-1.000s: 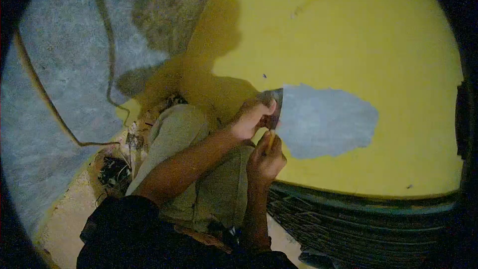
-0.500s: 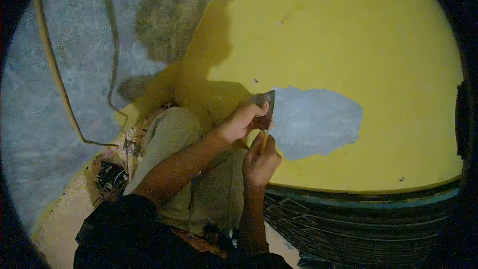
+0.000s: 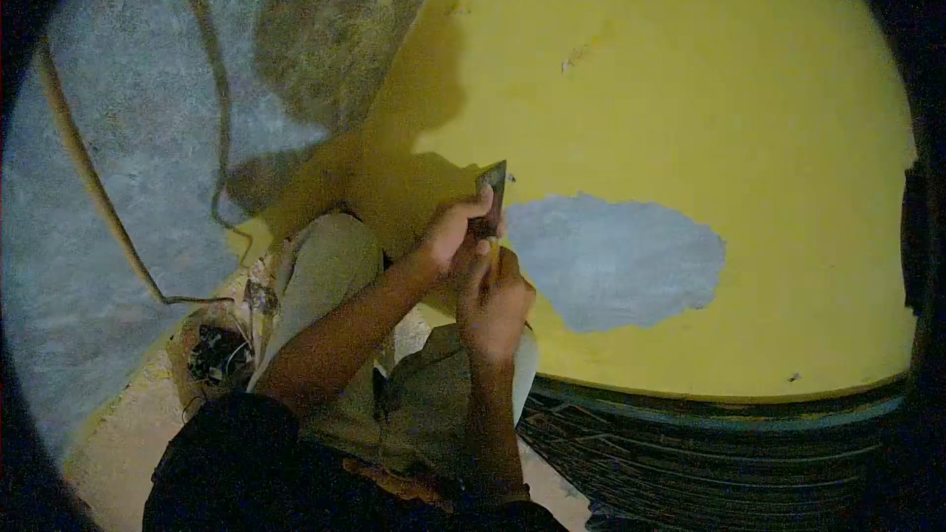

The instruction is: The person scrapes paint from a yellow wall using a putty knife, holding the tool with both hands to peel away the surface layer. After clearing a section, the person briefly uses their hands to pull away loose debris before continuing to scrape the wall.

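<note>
A putty knife with a dark, flaring blade (image 3: 496, 180) and a yellowish handle (image 3: 495, 252) is held upright in front of the yellow wall. My right hand (image 3: 498, 310) is closed round the handle from below. My left hand (image 3: 453, 235) pinches the blade, its thumb lying along the face; the fingers behind are hidden. Just right of the blade, a grey smooth patch (image 3: 621, 261) with a ragged outline interrupts the yellow paint (image 3: 641, 89). The knife is apart from this patch.
Grey bare wall (image 3: 128, 138) lies at left, with a hanging cable (image 3: 89, 172) leading to a dark tangled object (image 3: 219, 355). My bent knee (image 3: 335, 256) is close to the wall. A dark ribbed surface (image 3: 709, 453) runs below the wall's lower edge.
Both hands and the putty knife have moved left, away from the grey patch. The view has shifted slightly, and the patch appears a little lower.
</note>
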A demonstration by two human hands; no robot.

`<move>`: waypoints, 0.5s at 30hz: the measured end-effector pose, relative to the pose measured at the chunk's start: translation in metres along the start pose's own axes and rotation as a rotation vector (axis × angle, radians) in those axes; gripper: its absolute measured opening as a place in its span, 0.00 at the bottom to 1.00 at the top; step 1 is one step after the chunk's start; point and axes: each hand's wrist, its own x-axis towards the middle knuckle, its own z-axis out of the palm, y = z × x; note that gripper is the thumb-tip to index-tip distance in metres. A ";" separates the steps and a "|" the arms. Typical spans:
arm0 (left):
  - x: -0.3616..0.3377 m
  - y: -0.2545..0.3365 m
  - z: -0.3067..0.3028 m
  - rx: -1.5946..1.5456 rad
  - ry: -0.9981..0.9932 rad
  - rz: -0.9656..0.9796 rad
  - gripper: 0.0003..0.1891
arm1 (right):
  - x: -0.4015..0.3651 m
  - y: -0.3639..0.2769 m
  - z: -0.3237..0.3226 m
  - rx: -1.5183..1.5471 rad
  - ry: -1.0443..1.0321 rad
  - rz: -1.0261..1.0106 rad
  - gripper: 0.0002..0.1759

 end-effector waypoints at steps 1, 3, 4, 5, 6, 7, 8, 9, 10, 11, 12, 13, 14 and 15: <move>-0.016 0.003 0.009 -0.012 -0.025 -0.045 0.20 | -0.005 -0.001 0.000 0.039 0.014 0.073 0.14; -0.023 0.000 0.010 -0.006 -0.038 -0.088 0.21 | -0.016 0.000 -0.003 0.072 0.039 0.056 0.14; -0.019 -0.010 0.010 0.023 -0.054 -0.023 0.21 | -0.023 0.003 -0.006 0.090 0.067 0.038 0.14; -0.014 -0.021 0.010 0.047 -0.073 0.040 0.21 | -0.030 0.007 -0.009 0.090 0.065 0.045 0.14; -0.013 -0.023 0.014 0.111 -0.086 0.050 0.20 | -0.037 0.011 -0.012 0.081 0.065 0.096 0.14; -0.015 -0.025 0.020 0.105 -0.090 0.045 0.20 | -0.042 0.013 -0.017 0.071 0.069 0.144 0.15; -0.018 -0.028 0.025 0.105 -0.137 0.008 0.20 | -0.046 0.018 -0.019 0.062 0.070 0.147 0.15; -0.020 -0.030 0.031 0.107 -0.184 -0.027 0.20 | -0.049 0.025 -0.017 0.029 0.146 0.110 0.15; -0.016 -0.030 0.021 0.096 -0.190 -0.033 0.20 | -0.050 0.024 -0.005 -0.011 0.218 0.072 0.16; -0.015 -0.037 0.024 0.070 -0.188 -0.107 0.19 | -0.053 0.023 -0.010 -0.011 0.228 0.065 0.16; -0.013 -0.036 0.023 0.047 -0.181 -0.178 0.19 | -0.053 0.025 -0.007 -0.034 0.195 0.102 0.16; -0.012 -0.039 0.026 0.050 -0.183 -0.169 0.19 | -0.054 0.029 -0.011 -0.062 0.159 0.141 0.17; -0.011 -0.038 0.023 0.091 -0.200 -0.114 0.19 | -0.051 0.029 -0.009 -0.057 0.161 0.133 0.17; -0.010 -0.036 0.021 0.134 -0.216 -0.061 0.20 | -0.049 0.029 -0.006 -0.040 0.152 0.136 0.16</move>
